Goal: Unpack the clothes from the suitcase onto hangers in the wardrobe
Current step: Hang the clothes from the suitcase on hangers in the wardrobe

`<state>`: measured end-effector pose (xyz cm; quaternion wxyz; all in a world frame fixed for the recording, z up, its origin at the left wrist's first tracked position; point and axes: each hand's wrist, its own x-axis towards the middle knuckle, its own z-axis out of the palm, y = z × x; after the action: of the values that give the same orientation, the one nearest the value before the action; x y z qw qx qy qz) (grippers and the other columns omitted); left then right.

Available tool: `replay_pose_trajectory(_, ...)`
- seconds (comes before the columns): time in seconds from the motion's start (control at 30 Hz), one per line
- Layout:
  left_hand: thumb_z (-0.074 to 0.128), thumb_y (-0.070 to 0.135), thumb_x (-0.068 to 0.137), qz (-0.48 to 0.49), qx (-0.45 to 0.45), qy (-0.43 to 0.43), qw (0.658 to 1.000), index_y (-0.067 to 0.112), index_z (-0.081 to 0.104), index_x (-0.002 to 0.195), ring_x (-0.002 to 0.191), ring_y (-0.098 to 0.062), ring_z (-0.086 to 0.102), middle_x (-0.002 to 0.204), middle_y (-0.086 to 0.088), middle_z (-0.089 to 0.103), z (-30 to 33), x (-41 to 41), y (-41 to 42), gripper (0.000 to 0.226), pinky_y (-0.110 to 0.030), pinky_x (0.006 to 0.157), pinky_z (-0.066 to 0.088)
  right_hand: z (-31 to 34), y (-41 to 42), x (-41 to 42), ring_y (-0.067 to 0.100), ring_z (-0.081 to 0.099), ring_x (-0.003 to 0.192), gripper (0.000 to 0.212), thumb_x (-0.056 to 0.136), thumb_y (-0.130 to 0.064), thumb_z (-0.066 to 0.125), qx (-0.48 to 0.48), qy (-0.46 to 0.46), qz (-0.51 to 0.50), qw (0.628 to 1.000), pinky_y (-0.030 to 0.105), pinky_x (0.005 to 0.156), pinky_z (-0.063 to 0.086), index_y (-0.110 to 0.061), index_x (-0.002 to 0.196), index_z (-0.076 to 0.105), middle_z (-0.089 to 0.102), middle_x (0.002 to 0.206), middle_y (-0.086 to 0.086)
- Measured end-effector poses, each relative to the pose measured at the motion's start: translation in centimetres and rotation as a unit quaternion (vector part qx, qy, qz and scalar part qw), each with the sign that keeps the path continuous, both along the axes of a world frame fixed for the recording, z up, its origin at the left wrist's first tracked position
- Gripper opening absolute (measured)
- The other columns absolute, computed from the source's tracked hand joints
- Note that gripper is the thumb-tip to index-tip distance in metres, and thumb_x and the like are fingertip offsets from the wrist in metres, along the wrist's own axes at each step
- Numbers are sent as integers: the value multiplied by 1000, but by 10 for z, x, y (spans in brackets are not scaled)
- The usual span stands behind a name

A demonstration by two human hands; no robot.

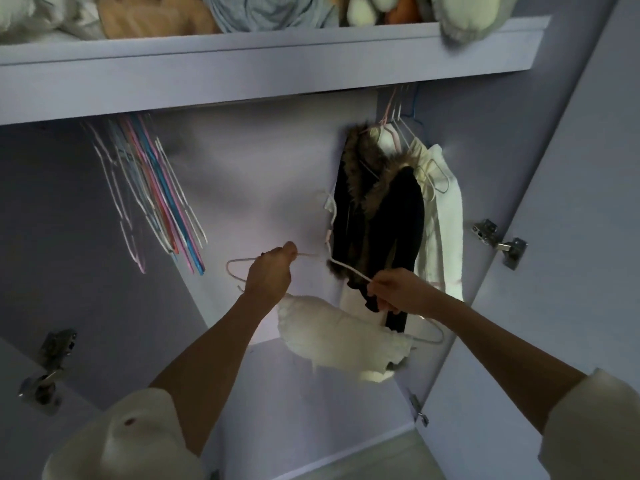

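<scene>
Cream fluffy garment (341, 336) drooped below my left hand (272, 275), pinching a thin white wire hanger (239, 268); right hand (398, 292) gripped another; I judged it might slide off.

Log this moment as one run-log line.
left hand: grips white hanger | right hand: grips same hanger | white garment: draped on hanger | black fur-trimmed coat: hung on rail

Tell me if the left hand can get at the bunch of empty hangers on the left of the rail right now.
Probably not yet. The left hand is gripping a white hanger with a white garment draped by it, so it is busy. The empty hangers hang unobstructed, up and to its left.
</scene>
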<state>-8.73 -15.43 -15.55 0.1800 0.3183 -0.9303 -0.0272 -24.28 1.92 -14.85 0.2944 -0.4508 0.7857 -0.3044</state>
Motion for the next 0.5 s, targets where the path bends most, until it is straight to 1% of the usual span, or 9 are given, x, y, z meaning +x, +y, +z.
replay_pose_trajectory(0.1,43,1,95,38,23,31,999,1,52,109,82,-32,63,92,-20,65,11,3,-11,17,-33,73,49,-1,15,-15,10,49,52,30,95,-15,44,-7,25,-49,998,14,49,39,-16,66,52,53,59,-1)
replay_pose_trajectory(0.17,44,6,96,57,14,45,997,3,51,109,78,-29,61,92,-18,64,20,1,-16,15,-32,70,47,1,22,-21,8,50,56,26,95,-17,47,-37,47,-86,994,11,51,39,-11,72,58,54,61,-6)
replay_pose_trajectory(0.23,43,15,98,71,-9,55,996,6,52,110,79,-28,61,95,-16,65,28,-4,-16,18,-30,68,43,2,25,-23,7,51,60,25,94,-17,50,-88,49,-123,987,7,53,37,-5,81,67,57,64,-7)
replay_pose_trajectory(0.27,41,19,99,75,-17,63,995,7,54,112,85,-29,62,98,-15,66,31,-7,-15,22,-30,69,43,3,24,-23,10,53,63,24,93,-17,50,-114,47,-139,983,8,56,36,-4,82,68,60,68,-3)
replay_pose_trajectory(0.3,39,22,99,74,-16,74,994,8,55,117,93,-31,63,105,-14,66,33,-10,-14,27,-31,72,44,4,23,-22,14,54,69,23,93,-17,51,-134,47,-153,978,12,60,37,-7,81,68,61,73,1)
replay_pose_trajectory(0.33,39,24,99,71,-8,82,994,9,53,124,103,-32,60,114,-14,64,36,-13,-13,32,-34,81,46,7,20,-19,16,54,73,22,93,-18,51,-146,47,-165,974,16,63,37,-10,80,67,63,77,5)
replay_pose_trajectory(0.37,40,25,98,65,1,85,994,10,49,130,112,-33,56,124,-14,59,36,-16,-12,36,-38,91,44,9,16,-17,18,54,75,21,93,-19,51,-149,46,-175,972,20,64,38,-12,80,66,64,80,9)
replay_pose_trajectory(0.43,40,26,98,60,7,74,995,12,40,138,124,-32,45,137,-14,47,40,-20,-8,43,-44,104,37,15,8,-11,20,54,71,22,93,-21,51,-144,33,-188,971,25,63,39,-9,84,68,66,83,18)
replay_pose_trajectory(0.5,39,27,98,50,-6,72,996,13,36,140,129,-30,38,143,-13,39,47,-22,-2,45,-43,106,32,23,1,-5,16,50,61,21,93,-19,52,-135,19,-199,971,21,57,39,-8,85,69,62,73,13)
